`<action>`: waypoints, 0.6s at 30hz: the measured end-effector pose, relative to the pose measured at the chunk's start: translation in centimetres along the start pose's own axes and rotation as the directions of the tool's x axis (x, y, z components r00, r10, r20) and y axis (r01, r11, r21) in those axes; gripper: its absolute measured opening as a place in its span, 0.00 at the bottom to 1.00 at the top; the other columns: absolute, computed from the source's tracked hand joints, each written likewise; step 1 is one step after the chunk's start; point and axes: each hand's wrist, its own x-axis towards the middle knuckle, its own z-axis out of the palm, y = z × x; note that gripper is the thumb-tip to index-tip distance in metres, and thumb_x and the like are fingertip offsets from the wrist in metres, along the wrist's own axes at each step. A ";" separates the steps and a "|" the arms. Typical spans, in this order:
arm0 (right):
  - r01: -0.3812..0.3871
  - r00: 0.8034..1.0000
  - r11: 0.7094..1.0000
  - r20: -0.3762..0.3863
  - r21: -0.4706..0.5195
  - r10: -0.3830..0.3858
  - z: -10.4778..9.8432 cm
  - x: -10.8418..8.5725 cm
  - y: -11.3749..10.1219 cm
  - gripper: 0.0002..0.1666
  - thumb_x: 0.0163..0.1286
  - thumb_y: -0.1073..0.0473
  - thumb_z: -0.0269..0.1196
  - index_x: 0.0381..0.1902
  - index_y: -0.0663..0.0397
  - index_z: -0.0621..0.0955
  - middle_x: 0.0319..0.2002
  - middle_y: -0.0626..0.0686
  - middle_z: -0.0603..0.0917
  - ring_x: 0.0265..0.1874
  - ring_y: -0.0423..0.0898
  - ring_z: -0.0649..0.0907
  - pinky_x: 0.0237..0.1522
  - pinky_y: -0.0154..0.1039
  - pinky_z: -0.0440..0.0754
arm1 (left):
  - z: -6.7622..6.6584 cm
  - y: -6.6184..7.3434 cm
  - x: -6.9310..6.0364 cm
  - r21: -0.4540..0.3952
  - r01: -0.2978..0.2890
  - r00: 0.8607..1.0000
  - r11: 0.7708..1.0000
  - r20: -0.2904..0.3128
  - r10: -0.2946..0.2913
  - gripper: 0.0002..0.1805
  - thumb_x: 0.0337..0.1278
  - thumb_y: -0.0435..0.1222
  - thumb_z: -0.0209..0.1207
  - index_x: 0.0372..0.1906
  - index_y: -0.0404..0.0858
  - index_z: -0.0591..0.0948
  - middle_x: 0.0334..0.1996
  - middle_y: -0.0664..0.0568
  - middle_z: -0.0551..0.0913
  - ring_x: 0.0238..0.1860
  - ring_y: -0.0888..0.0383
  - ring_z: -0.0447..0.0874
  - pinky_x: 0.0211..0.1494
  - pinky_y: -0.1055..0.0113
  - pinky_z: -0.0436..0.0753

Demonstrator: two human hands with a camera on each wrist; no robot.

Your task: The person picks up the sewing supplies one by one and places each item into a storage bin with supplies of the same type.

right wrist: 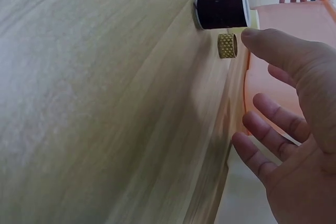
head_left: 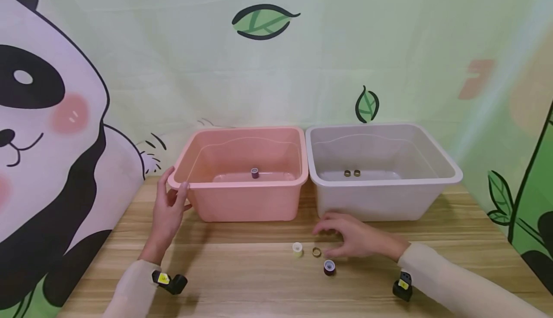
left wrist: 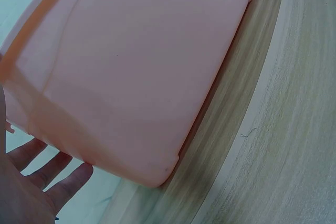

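My left hand (head_left: 168, 212) grips the front left corner of a pink plastic bin (head_left: 246, 202), thumb at the front and fingers along the outer side. Over the table, my right hand (head_left: 354, 236) is held with fingers apart and nothing between them. Just by its thumb lies a gold dimpled ring thimble (right wrist: 227, 45). A dark thread spool (right wrist: 223, 10) stands close to the thimble, and a pale cream spool (head_left: 297, 249) is to their left. Inside the pink bin is another dark spool (head_left: 255, 173). Two gold rings (head_left: 347, 173) lie in the light grey bin (head_left: 371, 200).
Both bins stand side by side at the back of the wooden table (head_left: 242, 279), rims nearly touching. Behind them hangs a green cloth backdrop (head_left: 186, 68) printed with a panda and leaves. A small black device (head_left: 402, 287) is strapped to each sleeve.
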 end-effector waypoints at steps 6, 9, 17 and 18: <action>-0.016 0.999 1.000 0.050 -0.022 0.017 0.5 0.3 -0.3 0.26 0.59 0.55 0.77 0.55 0.46 0.84 0.56 0.46 0.79 0.57 0.46 0.78 0.63 0.50 0.77 | 0.0 -0.1 0.0 -0.003 0.000 1.000 1.000 0.000 0.000 0.36 0.78 0.51 0.51 0.82 0.63 0.50 0.79 0.47 0.61 0.72 0.42 0.69 0.51 0.66 0.86; -0.009 0.998 0.999 0.067 -0.031 0.011 0.8 0.3 -0.4 0.24 0.59 0.55 0.77 0.54 0.45 0.85 0.57 0.46 0.79 0.59 0.47 0.77 0.65 0.51 0.75 | 0.0 -0.1 0.0 -0.006 -0.002 1.000 1.000 0.001 0.002 0.36 0.78 0.51 0.51 0.82 0.62 0.50 0.79 0.47 0.61 0.72 0.42 0.69 0.51 0.66 0.86; -0.008 0.996 0.999 0.088 -0.043 0.012 1.3 0.5 -0.3 0.19 0.58 0.55 0.77 0.48 0.40 0.85 0.57 0.48 0.79 0.59 0.48 0.76 0.66 0.51 0.73 | 0.0 -0.1 0.0 0.000 -0.002 1.000 1.000 -0.001 0.002 0.36 0.78 0.51 0.51 0.82 0.62 0.50 0.79 0.47 0.61 0.72 0.42 0.69 0.51 0.67 0.86; -0.010 0.996 0.999 0.090 -0.043 0.014 1.3 0.5 -0.3 0.18 0.58 0.55 0.77 0.47 0.39 0.85 0.56 0.48 0.79 0.59 0.48 0.76 0.66 0.51 0.73 | -0.1 -0.1 0.0 0.002 -0.001 1.000 1.000 -0.001 0.001 0.36 0.78 0.52 0.51 0.82 0.62 0.50 0.79 0.47 0.61 0.72 0.42 0.69 0.51 0.67 0.86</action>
